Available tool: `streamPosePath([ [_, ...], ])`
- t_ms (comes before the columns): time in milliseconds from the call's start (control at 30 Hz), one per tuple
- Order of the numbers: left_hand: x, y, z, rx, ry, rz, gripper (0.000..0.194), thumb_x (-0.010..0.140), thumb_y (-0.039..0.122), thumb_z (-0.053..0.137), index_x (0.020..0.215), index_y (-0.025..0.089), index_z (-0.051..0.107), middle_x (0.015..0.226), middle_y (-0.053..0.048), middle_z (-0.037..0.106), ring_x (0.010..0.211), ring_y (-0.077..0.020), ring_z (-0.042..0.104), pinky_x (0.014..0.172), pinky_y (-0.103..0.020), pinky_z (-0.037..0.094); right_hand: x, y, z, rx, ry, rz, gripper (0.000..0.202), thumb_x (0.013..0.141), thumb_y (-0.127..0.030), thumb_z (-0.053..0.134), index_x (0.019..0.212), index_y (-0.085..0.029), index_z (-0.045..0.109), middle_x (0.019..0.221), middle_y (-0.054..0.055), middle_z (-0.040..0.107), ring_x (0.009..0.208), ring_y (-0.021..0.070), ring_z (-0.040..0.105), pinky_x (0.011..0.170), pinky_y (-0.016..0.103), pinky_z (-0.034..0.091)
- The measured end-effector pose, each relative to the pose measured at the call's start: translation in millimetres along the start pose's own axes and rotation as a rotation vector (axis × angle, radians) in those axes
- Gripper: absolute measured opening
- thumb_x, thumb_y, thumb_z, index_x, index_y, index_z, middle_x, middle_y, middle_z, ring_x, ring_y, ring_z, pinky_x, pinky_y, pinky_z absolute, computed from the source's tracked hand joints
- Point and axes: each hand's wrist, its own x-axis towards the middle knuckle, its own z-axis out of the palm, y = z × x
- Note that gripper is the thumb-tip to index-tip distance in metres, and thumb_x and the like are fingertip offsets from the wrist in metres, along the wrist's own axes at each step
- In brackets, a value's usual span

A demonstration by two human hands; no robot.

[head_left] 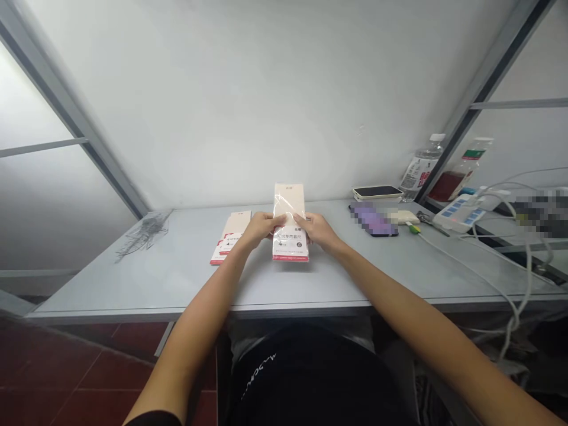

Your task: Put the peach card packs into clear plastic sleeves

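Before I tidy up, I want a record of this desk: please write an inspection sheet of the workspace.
Surface: grey desk, dark scribbly marks toward its left end.
Things in hand: one wrapped packet, held up; similar packets overlap on the desk, left of it.
Clutter: at right, a phone-like device, a blurred purple item, two bottles.
Grip: left hand and right hand hold the packet's sides, thumbs in front.
Cables: white cables around the power strip, some hanging past the front edge.
Surroundings: pale wall, metal frames, red floor tiles.
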Motion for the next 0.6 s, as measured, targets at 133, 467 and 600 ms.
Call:
streamPosePath([
  [133, 1, -5, -9.9, 0.323, 0.04, -0.148, 0.03, 0.068, 0.041, 0.065, 0.057, 0.014, 0.056, 0.062, -0.007, 0.065, 0.056, -0.0164, 0.061, 0.056, -0.027, 0.047, 2, 5, -6, -0.238, -0.017, 0.095, 0.026, 0.079, -0.039, 0.057, 0.091, -0.015, 0.055, 0.057, 0.001, 0.062, 0.038, 0.0098, 0.05, 0.04, 0.021, 0.036],
  [467, 6, -20, -4.1, 0.946, 0.269, -0.189, 0.026, 0.064, 0.039, 0.064, 0.061, 0.019, 0.048, 0.071, -0.013, 0.063, 0.076, -0.0324, 0.063, 0.061, -0.036, 0.044, 7, 5, -25, -0.99, 0.254, 0.142, 0.025, 0.082, -0.041, 0.049, 0.092, -0.02, 0.06, 0.093, 0.008, 0.065, 0.09, 0.0239, 0.059, 0.072, 0.032, 0.042],
  [600, 5, -14, -14.3, 0.97, 0.31, -0.206, 0.04, 0.061, 0.057, 0.063, 0.066, 0.018, 0.052, 0.07, -0.012, 0.062, 0.078, -0.0331, 0.063, 0.064, -0.037, 0.044, 9, 11, -41, -1.113, 0.321, 0.27, 0.057, 0.077, -0.061, 0.048, 0.106, -0.011, 0.054, 0.11, 0.019, 0.056, 0.101, 0.0309, 0.054, 0.076, 0.037, 0.041],
])
